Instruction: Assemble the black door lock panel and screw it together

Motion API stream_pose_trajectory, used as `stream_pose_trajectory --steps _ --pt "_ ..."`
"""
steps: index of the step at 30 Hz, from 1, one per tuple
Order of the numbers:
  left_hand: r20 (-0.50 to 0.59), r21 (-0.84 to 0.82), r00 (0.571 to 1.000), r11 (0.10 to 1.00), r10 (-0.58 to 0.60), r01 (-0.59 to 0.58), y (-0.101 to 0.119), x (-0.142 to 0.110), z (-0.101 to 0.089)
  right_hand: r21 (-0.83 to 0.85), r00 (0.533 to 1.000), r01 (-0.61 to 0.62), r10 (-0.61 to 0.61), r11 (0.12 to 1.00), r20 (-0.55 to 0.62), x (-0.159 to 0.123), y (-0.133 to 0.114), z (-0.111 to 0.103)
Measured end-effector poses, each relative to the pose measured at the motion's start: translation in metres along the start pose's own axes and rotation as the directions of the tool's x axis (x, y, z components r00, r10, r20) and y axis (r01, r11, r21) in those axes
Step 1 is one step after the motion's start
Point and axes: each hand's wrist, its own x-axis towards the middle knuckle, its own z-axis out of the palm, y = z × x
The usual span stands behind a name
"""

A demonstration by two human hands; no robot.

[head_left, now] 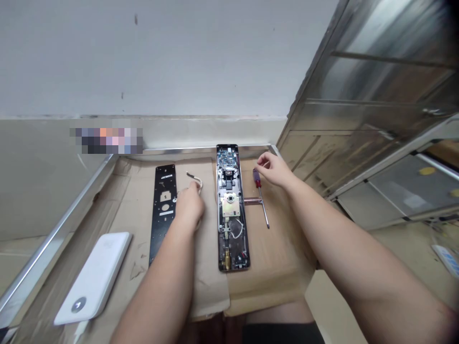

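- Flattened cardboard (279, 267) under everything
- Open electronic door-lock panel (231, 239) lying centrally
- Black metal backplate (165, 196) to its left
- White power bank (93, 277) at front left
- Left hand (190, 205) closed, apparently holding pale looped wire (195, 182)
- Right hand (272, 169) loosely curled, just beside red-handled screwdriver (261, 200); cannot tell if touching

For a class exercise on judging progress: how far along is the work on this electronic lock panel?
Done: the black perforated plate lies apart from the electronic lock panel, leaving its circuit board and wiring exposed. In hand: the left hand holds a thin looped wire, and the right hand is close to a red-handled screwdriver. Left: the plate is not on the panel, and the screwdriver lies on the cardboard.
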Motion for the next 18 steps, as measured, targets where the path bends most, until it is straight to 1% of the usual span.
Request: stream_pose_trajectory --steps 2,3,4,6,8,10,13,15,17,18 --pt "-0.065 -0.039 0.998 0.999 -0.019 0.017 0.004 0.001 -0.007 -0.016 0.999 0.035 -0.034 0.999 0.035 -0.001 -0.004 0.001" --pt "-0.108 -0.068 0.994 0.998 -0.017 0.01 0.007 0.001 -0.013 -0.018 0.998 0.058 -0.058 0.998 0.036 -0.001 -0.007 0.001" --pt "-0.159 -0.1 0.987 0.995 0.005 -0.021 0.012 0.0 -0.019 -0.018 0.995 0.092 -0.092 0.996 0.027 -0.002 -0.01 0.001" --pt "-0.262 -0.167 0.96 0.974 0.103 -0.15 0.024 -0.004 -0.03 -0.032 0.98 0.196 -0.197 0.98 -0.003 -0.005 -0.019 0.001" --pt "-0.305 -0.241 0.93 0.928 0.206 -0.284 0.036 -0.011 -0.039 -0.069 0.943 0.329 -0.331 0.942 -0.019 -0.01 -0.03 0.001" --pt "-0.273 -0.295 0.916 0.88 0.295 -0.371 0.046 -0.018 -0.042 -0.102 0.892 0.449 -0.452 0.888 -0.002 -0.015 -0.041 0.003" --pt "-0.19 -0.333 0.89 0.825 0.416 -0.456 0.054 -0.024 -0.041 -0.131 0.829 0.558 -0.558 0.819 0.045 -0.019 -0.051 0.01" --pt "-0.157 -0.347 0.858 0.786 0.49 -0.512 0.056 -0.026 -0.038 -0.185 0.813 0.58 -0.58 0.794 0.06 -0.019 -0.051 0.016" --pt "-0.145 -0.357 0.83 0.754 0.539 -0.552 0.056 -0.026 -0.036 -0.235 0.814 0.574 -0.578 0.785 0.058 -0.017 -0.049 0.02" --pt "-0.142 -0.361 0.822 0.745 0.551 -0.561 0.055 -0.026 -0.035 -0.248 0.814 0.572 -0.579 0.782 0.053 -0.015 -0.049 0.021"
